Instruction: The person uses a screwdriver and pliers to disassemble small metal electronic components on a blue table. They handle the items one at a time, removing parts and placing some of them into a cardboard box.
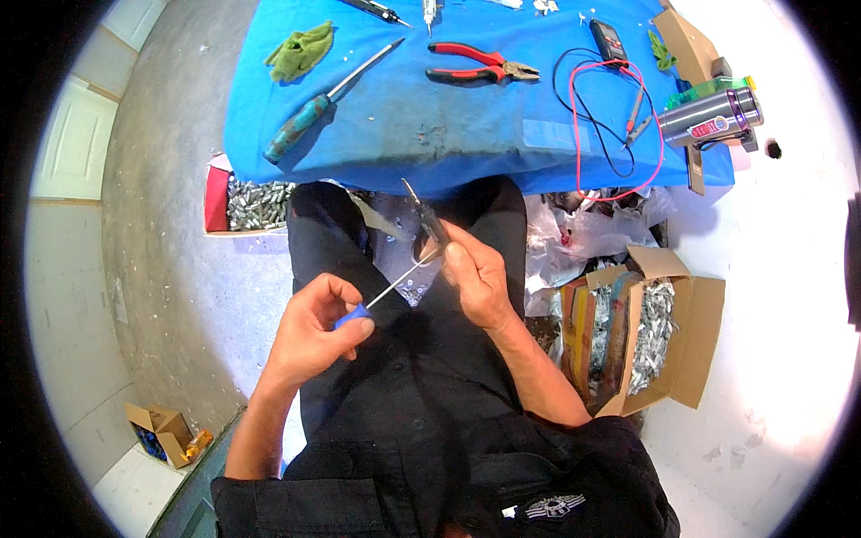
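Dark pen-shaped tool (pixel 432 226), centre of frame, is clamped in right hand (pixel 477 276); blue-handled screwdriver (pixel 386 292) is gripped in left hand (pixel 314 327), contact with tool unclear. Tool judged light, stiff, perhaps slippery; best held by thick body, not thin tip.

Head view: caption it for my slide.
Left hand holding a blue-handled metal-shafted tool, right hand holding a dark, metal-tipped slender tool, before a blue-covered table.
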